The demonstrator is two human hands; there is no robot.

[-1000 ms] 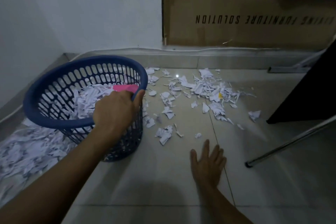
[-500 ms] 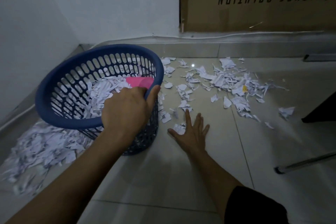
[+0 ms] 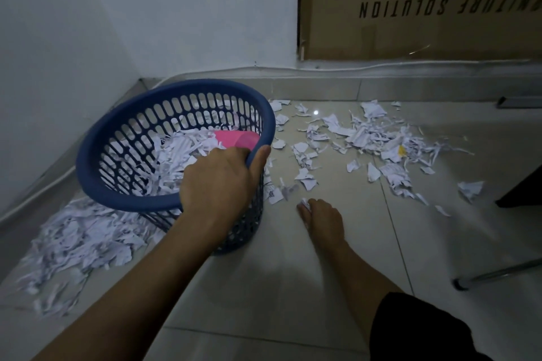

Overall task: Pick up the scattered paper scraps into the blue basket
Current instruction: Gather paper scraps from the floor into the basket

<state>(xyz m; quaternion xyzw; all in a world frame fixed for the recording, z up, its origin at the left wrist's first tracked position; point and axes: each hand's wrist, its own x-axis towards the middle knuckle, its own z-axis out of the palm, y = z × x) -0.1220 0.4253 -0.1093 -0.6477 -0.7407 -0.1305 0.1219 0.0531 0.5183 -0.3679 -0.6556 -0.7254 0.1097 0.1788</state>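
I see a matt blue plastic basket (image 3: 123, 138) with slotted walls, torn white paper scraps (image 3: 369, 138) at two o'clock from it, glossy smooth floor tiles (image 3: 293, 287), a brown cardboard box (image 3: 410, 32), and a shiny metal leg (image 3: 498, 272).

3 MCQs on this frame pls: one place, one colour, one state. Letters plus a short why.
1. Where does the left hand grip the blue basket?
A. near rim
B. far rim
C. base

2. What colour is the sheet lying in the basket among the white shreds?
A. green
B. pink
C. black

3. How is the right hand?
A. flat and open on the floor
B. curled on a paper scrap
C. inside the basket

Answers:
1 A, thumb outside and fingers hooked over the near rim.
2 B, pink shows just beyond the knuckles.
3 B, white paper sticks out at the curled fingertips.
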